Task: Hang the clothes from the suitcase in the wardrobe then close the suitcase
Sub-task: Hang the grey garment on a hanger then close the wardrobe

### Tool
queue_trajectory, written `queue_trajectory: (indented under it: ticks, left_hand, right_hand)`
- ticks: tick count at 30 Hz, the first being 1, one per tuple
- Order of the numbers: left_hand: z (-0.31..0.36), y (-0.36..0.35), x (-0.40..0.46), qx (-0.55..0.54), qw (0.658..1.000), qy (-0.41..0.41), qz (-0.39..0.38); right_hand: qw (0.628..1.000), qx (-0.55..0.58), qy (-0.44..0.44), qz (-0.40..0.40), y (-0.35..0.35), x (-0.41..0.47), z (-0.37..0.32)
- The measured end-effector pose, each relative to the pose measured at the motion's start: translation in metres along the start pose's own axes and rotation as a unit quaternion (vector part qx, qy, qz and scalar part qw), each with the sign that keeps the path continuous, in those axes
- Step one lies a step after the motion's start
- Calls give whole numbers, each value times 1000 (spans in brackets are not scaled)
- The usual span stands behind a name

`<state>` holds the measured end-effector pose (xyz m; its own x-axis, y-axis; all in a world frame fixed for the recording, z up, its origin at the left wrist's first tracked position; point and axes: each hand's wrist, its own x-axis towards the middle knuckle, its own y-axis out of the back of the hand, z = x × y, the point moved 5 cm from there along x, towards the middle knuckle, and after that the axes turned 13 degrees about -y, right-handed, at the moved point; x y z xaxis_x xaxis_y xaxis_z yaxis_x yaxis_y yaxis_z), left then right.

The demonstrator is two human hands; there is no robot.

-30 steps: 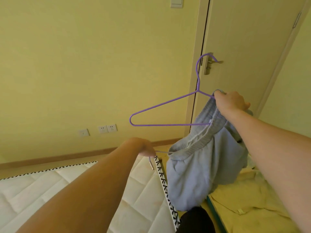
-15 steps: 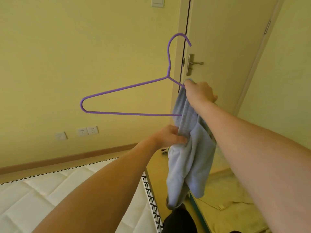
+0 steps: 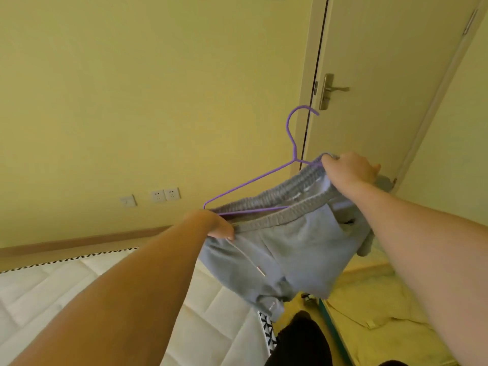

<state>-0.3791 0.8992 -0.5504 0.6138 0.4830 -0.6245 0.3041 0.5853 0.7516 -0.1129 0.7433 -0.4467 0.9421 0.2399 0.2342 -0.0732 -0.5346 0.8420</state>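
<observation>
Yellow-walled room (image 3: 132,101), grey shorts (image 3: 290,247) on purple hanger (image 3: 250,182), both hands' grip.

Hanger's (image 3: 248,184) right end seems hidden behind the shorts (image 3: 290,247).

Both hands (image 3: 211,224) (image 3: 350,170) outstretched, fingers curled, gripping.

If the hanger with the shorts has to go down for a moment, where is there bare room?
The white quilted mattress left of its black-and-white patterned edge shows bare. To the right it is crowded: yellow clothing fills the space below the grey-blue shorts on the purple wire hanger.
</observation>
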Motion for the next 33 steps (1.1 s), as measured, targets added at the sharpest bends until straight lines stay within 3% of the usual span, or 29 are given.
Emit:
queue_trajectory:
  ticks: [6,9,11,14,16,17,18,19,20,21,22,23,24,26,30,33]
  left_hand:
    - [-17,53,-21,101,993,-5,63]
    - [-13,80,-22,229,958,-43,165]
    - [9,90,-27,384,890,-95,228]
    - [58,95,-42,550,742,-213,319]
    - [85,94,-54,573,643,-300,410]
    - [92,98,-63,544,611,-317,480]
    - [92,105,-68,476,603,-309,560]
    - [84,116,-69,373,640,-265,617]
    - [71,126,-66,230,711,-220,627]
    - [59,130,-61,68,787,-186,585]
    - [52,128,-55,-92,835,-180,512]
    - [49,122,-45,-225,859,-189,419]
    - [51,118,-39,-302,860,-211,354]
    - [52,114,-32,-321,843,-250,352]
    - [62,118,-49,-258,788,-339,445]
    - [72,121,-52,-87,856,-321,395]
  right_hand:
    - [991,-100,65,56,8,-2,-9]
    - [988,-130,70,52,8,-7,-10]
    - [994,-94,38,42,9,-6,-13]
    - [998,-48,0,37,12,-2,-17]
    - [998,-43,-13,36,16,0,-15]
    - [998,-38,-21,35,18,2,-13]
    - [999,-30,-31,32,21,4,-10]
    - [999,-22,-39,31,25,6,-7]
    - [998,-15,-45,33,30,8,-3]
    - [998,-7,-50,32,33,9,1]
    - [998,-1,-55,30,36,11,5]
    - [998,2,-60,27,38,12,7]
    - [998,2,-65,26,41,13,9]
    - [997,5,-71,26,43,13,9]
    - [995,29,-92,14,42,18,16]
    - [990,64,-126,-1,40,25,27]
